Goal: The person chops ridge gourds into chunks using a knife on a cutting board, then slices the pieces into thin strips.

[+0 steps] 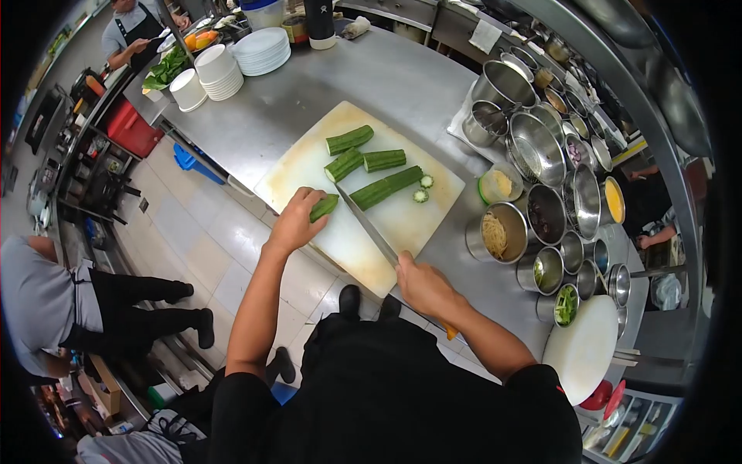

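A white cutting board [297, 166] lies on the steel counter. Several cut lengths of a ridged green gourd [385, 188] rest on it, with small pale end slices [420, 196] at the right. At the board's left edge, my left hand [297, 220] is closed around one gourd piece [325, 206]. My right hand [427, 289] grips a large kitchen knife [368, 224] by its handle, which the fingers mostly cover. The blade points up and left over the board, its tip close to the gourd pieces.
Steel pots and bowls of ingredients [496, 235] crowd the counter at the right, beside a round white board [581, 349]. White plates [261, 51] and bowls [218, 71] are stacked at the back. Co-workers [131, 290] stand at the left and far back.
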The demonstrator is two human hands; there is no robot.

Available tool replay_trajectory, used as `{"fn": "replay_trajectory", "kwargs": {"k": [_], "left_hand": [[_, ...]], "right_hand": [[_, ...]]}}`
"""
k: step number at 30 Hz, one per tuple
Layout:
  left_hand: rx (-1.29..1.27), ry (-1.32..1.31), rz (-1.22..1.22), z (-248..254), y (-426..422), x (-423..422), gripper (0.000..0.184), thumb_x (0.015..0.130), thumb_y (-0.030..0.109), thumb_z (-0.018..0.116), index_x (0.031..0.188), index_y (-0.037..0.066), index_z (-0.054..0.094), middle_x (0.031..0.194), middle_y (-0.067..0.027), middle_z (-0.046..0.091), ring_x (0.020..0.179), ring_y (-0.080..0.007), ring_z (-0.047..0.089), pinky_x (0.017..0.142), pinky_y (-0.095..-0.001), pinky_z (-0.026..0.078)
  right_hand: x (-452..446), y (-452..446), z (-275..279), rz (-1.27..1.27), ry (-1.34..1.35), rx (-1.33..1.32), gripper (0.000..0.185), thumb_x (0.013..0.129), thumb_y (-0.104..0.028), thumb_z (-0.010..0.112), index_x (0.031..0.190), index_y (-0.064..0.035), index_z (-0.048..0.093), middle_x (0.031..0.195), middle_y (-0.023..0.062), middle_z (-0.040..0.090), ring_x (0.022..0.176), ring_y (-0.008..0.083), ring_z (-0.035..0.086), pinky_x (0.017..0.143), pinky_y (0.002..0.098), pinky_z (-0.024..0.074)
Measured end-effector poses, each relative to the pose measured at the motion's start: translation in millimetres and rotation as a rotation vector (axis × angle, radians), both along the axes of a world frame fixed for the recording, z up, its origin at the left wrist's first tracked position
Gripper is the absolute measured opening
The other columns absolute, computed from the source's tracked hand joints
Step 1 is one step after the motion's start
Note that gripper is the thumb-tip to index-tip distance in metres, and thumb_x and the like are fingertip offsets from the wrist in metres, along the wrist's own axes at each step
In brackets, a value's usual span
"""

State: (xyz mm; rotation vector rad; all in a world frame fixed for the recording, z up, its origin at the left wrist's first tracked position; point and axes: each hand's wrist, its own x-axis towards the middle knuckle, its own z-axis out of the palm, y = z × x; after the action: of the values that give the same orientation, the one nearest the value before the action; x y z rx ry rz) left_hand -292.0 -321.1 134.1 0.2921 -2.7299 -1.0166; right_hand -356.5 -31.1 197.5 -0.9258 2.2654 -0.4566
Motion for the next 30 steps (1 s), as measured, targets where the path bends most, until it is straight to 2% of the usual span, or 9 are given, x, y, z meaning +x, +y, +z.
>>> {"fn": "replay_trajectory", "kwargs": {"k": [7, 11, 14, 16, 19, 23, 25, 27, 30], "left_hand": [[-0.011, 0.040, -0.073, -7, -8, 0, 0.040, 0.081, 0.011, 0.071, 0.119, 0.004, 0.061, 0.117, -0.0181, 0.058, 0.107, -0.0364, 0.059, 0.092, -0.0411, 0.050], [-0.036, 0.027, -0.086, -5, -7, -4, 0.040, 0.080, 0.010, 0.071, 0.118, 0.005, 0.061, 0.114, -0.0182, 0.058, 0.106, -0.0367, 0.059, 0.092, -0.0413, 0.050], [-0.038, 0.033, -0.082, -9, -7, -5, 0.040, 0.079, 0.010, 0.069, 0.118, 0.005, 0.062, 0.114, -0.0182, 0.058, 0.105, -0.0367, 0.059, 0.093, -0.0414, 0.050], [-0.040, 0.038, -0.075, -10, -7, -6, 0.040, 0.079, 0.009, 0.069, 0.118, 0.005, 0.062, 0.114, -0.0182, 0.058, 0.105, -0.0366, 0.059, 0.092, -0.0415, 0.050], [-0.037, 0.034, -0.064, -11, -9, -7, 0.040, 0.078, 0.009, 0.068, 0.117, 0.005, 0.062, 0.113, -0.0181, 0.058, 0.106, -0.0363, 0.059, 0.092, -0.0417, 0.050], [0.007, 0.058, -0.101, -12, -16, -8, 0.039, 0.079, 0.010, 0.068, 0.116, 0.004, 0.062, 0.113, -0.0179, 0.059, 0.104, -0.0356, 0.060, 0.092, -0.0405, 0.050], [0.056, 0.033, -0.100, -11, -16, -7, 0.038, 0.079, 0.010, 0.068, 0.116, 0.004, 0.062, 0.112, -0.0178, 0.059, 0.104, -0.0355, 0.060, 0.092, -0.0400, 0.050], [0.049, 0.048, -0.095, -10, -16, -6, 0.039, 0.079, 0.009, 0.069, 0.117, 0.004, 0.061, 0.112, -0.0177, 0.059, 0.103, -0.0356, 0.060, 0.091, -0.0386, 0.050], [0.106, 0.087, -0.064, -15, -23, -5, 0.040, 0.078, 0.007, 0.071, 0.117, 0.003, 0.061, 0.109, -0.0157, 0.062, 0.099, -0.0312, 0.062, 0.089, -0.0369, 0.051]], "right_hand": [[7, -13, 1, 0.015, 0.017, 0.102, 0.021, 0.088, -0.001, 0.045, 0.108, 0.0052, 0.044, 0.083, 0.0354, 0.065, 0.083, 0.0517, 0.066, 0.077, 0.0591, 0.0501], [8, -17, 5, 0.019, 0.020, 0.142, 0.022, 0.088, -0.001, 0.045, 0.109, 0.0051, 0.044, 0.086, 0.0352, 0.066, 0.086, 0.0512, 0.066, 0.080, 0.0587, 0.0499], [9, -16, 4, 0.039, 0.054, 0.074, 0.015, 0.094, -0.006, 0.040, 0.103, 0.0052, 0.043, 0.074, 0.0348, 0.062, 0.073, 0.0538, 0.063, 0.072, 0.0599, 0.0479], [10, -22, 21, 0.031, -0.036, 0.195, 0.022, 0.088, 0.000, 0.044, 0.110, 0.0048, 0.044, 0.090, 0.0354, 0.066, 0.088, 0.0511, 0.066, 0.082, 0.0575, 0.0498], [8, -21, 11, 0.054, -0.001, 0.108, 0.016, 0.092, -0.004, 0.041, 0.104, 0.0065, 0.043, 0.076, 0.0354, 0.063, 0.075, 0.0536, 0.063, 0.073, 0.0592, 0.0485], [-3, -34, 10, 0.103, 0.013, 0.122, 0.017, 0.092, -0.004, 0.041, 0.104, 0.0073, 0.043, 0.080, 0.0353, 0.064, 0.076, 0.0531, 0.064, 0.073, 0.0589, 0.0488], [-4, -50, 7, 0.109, 0.012, 0.136, 0.019, 0.089, -0.001, 0.043, 0.105, 0.0084, 0.043, 0.090, 0.0359, 0.066, 0.086, 0.0506, 0.067, 0.076, 0.0560, 0.0517], [2, -60, -28, 0.095, 0.051, 0.127, 0.018, 0.090, -0.002, 0.043, 0.105, 0.0077, 0.044, 0.089, 0.0357, 0.066, 0.084, 0.0507, 0.067, 0.075, 0.0562, 0.0517], [9, -58, -34, 0.044, 0.061, 0.126, 0.018, 0.092, -0.006, 0.043, 0.105, 0.0056, 0.044, 0.087, 0.0349, 0.066, 0.082, 0.0508, 0.066, 0.074, 0.0574, 0.0509]]}}
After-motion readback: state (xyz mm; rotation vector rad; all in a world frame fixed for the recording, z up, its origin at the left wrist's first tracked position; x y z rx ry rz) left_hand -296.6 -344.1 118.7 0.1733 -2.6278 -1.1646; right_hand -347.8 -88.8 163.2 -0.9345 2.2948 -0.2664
